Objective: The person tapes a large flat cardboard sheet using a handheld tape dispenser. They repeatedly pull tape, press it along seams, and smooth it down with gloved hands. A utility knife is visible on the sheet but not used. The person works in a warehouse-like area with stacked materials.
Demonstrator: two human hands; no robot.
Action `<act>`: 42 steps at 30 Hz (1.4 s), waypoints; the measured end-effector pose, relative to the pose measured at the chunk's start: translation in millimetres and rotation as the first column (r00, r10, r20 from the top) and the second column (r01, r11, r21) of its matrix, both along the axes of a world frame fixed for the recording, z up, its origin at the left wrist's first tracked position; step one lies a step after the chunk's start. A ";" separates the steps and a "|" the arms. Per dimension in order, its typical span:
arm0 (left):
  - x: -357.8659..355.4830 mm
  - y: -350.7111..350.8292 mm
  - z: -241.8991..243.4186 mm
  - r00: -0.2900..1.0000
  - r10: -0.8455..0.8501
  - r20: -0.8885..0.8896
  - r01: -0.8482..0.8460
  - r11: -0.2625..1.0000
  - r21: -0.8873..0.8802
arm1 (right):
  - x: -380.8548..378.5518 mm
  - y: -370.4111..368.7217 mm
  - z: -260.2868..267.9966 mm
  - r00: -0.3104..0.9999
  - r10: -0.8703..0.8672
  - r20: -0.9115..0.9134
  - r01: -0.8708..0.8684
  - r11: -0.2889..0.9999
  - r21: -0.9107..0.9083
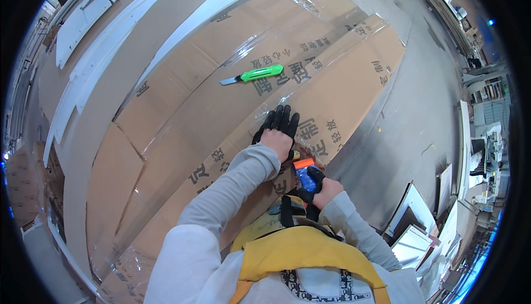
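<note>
My left hand (279, 132), in a black glove, lies palm down on a large flat cardboard package (232, 109), its fingers slightly spread. Clear packing tape (283, 99) runs along the seam by its fingertips. Close to my body, my right hand (322, 188) grips a blue tape dispenser (307, 175) with an orange front, at the package's near edge. The dispenser's handle is partly hidden by my fingers. A green utility knife (262, 73) rests on the cardboard beyond my left hand, its blade out and pointing left.
Long white panels (124, 26) and a strip of brown board (95, 117) lie to the left of the package. White boards (412, 242) lean in a pile at right. Grey concrete floor (398, 138) runs along the package's right side.
</note>
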State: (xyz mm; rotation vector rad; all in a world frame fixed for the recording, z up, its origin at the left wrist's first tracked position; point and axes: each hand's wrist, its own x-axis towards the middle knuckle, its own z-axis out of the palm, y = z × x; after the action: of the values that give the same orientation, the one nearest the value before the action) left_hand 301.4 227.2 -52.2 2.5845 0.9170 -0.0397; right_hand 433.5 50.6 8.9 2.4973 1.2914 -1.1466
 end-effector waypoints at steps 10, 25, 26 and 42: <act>-1.5 -4.6 -19.3 0.999 0.035 -0.035 -0.032 0.996 0.085 | -7.8 13.0 2.9 1.000 0.016 -0.007 -0.016 1.000 -0.003; -1.1 -39.9 -31.4 0.997 0.059 0.056 -0.069 0.979 0.191 | 12.5 41.0 11.8 0.968 0.242 -0.070 -0.237 0.969 0.070; 4.7 -30.3 -35.4 0.996 0.042 0.078 -0.061 0.962 0.266 | 19.0 43.7 9.2 0.966 0.248 -0.068 -0.240 0.965 0.106; -40.0 -69.9 5.5 0.937 0.217 0.274 -0.281 0.933 0.224 | 33.9 11.7 5.6 0.924 0.201 -0.325 -0.156 0.975 0.159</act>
State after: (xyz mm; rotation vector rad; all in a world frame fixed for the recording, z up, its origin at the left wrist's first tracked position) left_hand 261.5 157.3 -46.7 2.5994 1.2165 0.4931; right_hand 467.4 62.3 14.5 2.2700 1.6912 -1.5416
